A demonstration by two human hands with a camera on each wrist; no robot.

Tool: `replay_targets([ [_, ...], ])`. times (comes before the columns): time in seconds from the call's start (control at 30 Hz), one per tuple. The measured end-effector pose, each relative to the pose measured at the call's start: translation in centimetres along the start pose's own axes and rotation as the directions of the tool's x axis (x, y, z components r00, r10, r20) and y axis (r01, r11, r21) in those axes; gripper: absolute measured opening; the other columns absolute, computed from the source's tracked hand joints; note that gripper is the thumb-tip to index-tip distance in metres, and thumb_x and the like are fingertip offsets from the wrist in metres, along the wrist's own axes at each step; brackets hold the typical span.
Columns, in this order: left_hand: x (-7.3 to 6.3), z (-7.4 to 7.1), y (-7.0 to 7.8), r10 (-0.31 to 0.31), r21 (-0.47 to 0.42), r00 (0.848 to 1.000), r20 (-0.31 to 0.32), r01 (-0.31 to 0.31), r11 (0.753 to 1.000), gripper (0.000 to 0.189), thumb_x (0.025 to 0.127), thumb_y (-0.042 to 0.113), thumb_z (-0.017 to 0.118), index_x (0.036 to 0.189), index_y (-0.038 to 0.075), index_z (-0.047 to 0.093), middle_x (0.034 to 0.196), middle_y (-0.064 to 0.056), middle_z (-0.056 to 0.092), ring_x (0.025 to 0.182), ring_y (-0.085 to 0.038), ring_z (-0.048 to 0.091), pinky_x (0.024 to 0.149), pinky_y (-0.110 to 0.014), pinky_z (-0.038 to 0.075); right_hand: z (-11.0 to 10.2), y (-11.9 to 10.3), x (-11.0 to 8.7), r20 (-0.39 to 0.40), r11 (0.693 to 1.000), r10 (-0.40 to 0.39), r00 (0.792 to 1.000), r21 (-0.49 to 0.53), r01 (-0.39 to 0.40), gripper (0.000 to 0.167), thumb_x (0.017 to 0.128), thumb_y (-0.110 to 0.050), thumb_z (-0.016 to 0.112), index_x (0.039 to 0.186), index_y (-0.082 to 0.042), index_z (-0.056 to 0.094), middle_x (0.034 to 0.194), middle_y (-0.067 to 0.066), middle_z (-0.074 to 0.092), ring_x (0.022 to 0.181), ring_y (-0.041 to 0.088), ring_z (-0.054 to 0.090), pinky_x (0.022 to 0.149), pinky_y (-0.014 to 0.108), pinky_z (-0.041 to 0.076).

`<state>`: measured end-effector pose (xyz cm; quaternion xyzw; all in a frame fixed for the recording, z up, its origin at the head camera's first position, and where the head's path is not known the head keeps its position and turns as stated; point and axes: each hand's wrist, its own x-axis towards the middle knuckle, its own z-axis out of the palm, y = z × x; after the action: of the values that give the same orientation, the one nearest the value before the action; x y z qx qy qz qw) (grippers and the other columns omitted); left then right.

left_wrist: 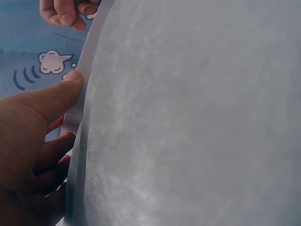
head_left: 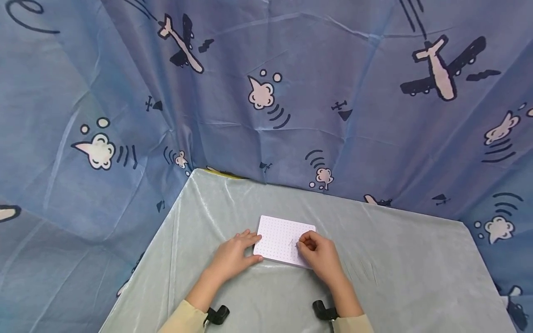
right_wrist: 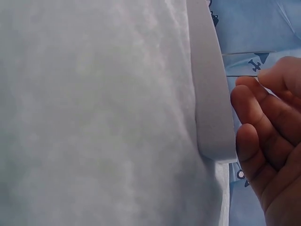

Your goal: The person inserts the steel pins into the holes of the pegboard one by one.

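Note:
A thick white board (head_left: 276, 238) with a grid of small dots lies flat on the cloth. My left hand (head_left: 234, 255) rests at its left end, thumb at the near edge and fingers along the left edge, steadying it. Over the board's right part, my right hand (head_left: 322, 254) pinches a thin needle-like pin (right_wrist: 242, 76) between thumb and index finger, its other fingers curled loosely. That pin reaches to the board's face. Close beside it, a second thin pin (right_wrist: 249, 52) stands out of the board by itself. The board's side (right_wrist: 211, 94) shows in the right wrist view.
Pale grey-green cloth (head_left: 399, 268) covers the table. Blue curtains (head_left: 225, 148) printed with planes and clouds hang along the back and left. A yellow strip (head_left: 225, 174) shows at the far left table edge. Black camera mounts (head_left: 218, 315) sit on both wrists.

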<state>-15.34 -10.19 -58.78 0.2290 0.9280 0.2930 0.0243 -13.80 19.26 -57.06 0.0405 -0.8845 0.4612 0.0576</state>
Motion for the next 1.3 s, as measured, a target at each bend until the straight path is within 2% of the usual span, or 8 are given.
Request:
replay_targets([
  [0.37, 0.03, -0.4, 0.11, -0.018, -0.034, 1.0, 0.0, 0.018, 0.999, 0.065, 0.093, 0.046, 0.087, 0.149, 0.018, 0.07, 0.154, -0.003, 0.065, 0.15, -0.031, 0.053, 0.119, -0.058, 0.046, 0.23, -0.3, 0.4, -0.013, 0.999, -0.045, 0.999, 0.006, 0.045, 0.01, 0.092, 0.0, 0.079, 0.092, -0.01, 0.074, 0.078, -0.008, 0.069, 0.072, 0.007, 0.062, 0.067, 0.023, 0.052],
  [0.6, -0.05, -0.46, 0.27, -0.032, -0.051, 0.999, 0.005, 0.032, 0.998, 0.065, 0.093, 0.046, 0.087, 0.15, 0.019, 0.07, 0.155, -0.004, 0.064, 0.151, -0.031, 0.053, 0.118, -0.059, 0.046, 0.2, -0.49, 0.12, -0.012, 1.0, -0.013, 1.0, 0.011, 0.013, 0.006, 0.092, -0.003, 0.078, 0.095, -0.008, 0.076, 0.08, -0.006, 0.07, 0.074, 0.009, 0.062, 0.068, 0.023, 0.052],
  [0.83, -0.01, -0.49, 0.44, -0.032, -0.065, 0.999, 0.012, 0.033, 0.997, 0.065, 0.093, 0.045, 0.087, 0.15, 0.018, 0.07, 0.155, -0.004, 0.064, 0.151, -0.033, 0.053, 0.117, -0.063, 0.046, 0.11, -0.37, -0.12, -0.005, 1.0, 0.024, 1.0, 0.001, -0.024, 0.011, 0.094, -0.003, 0.081, 0.094, -0.012, 0.075, 0.081, -0.003, 0.068, 0.073, 0.012, 0.06, 0.066, 0.024, 0.051],
  [1.1, -0.04, -0.34, 0.37, -0.037, -0.07, 0.999, 0.015, 0.038, 0.997, 0.065, 0.094, 0.044, 0.087, 0.15, 0.018, 0.07, 0.155, -0.005, 0.064, 0.151, -0.033, 0.052, 0.117, -0.063, 0.046, -0.04, -0.43, -0.05, 0.028, 0.998, 0.058, 0.998, 0.003, -0.059, 0.015, 0.092, -0.001, 0.082, 0.102, -0.01, 0.076, 0.087, -0.002, 0.072, 0.081, 0.013, 0.066, 0.073, 0.025, 0.055],
  [1.3, -0.08, -0.21, 0.15, -0.043, -0.07, 0.999, 0.014, 0.044, 0.997, 0.065, 0.093, 0.045, 0.087, 0.15, 0.018, 0.07, 0.155, -0.005, 0.064, 0.151, -0.034, 0.052, 0.117, -0.062, 0.046, -0.63, -0.04, -0.13, 0.024, 0.998, 0.067, 0.997, 0.005, -0.067, 0.015, 0.093, -0.001, 0.08, 0.106, -0.008, 0.076, 0.09, -0.001, 0.072, 0.082, 0.014, 0.065, 0.074, 0.025, 0.055],
])
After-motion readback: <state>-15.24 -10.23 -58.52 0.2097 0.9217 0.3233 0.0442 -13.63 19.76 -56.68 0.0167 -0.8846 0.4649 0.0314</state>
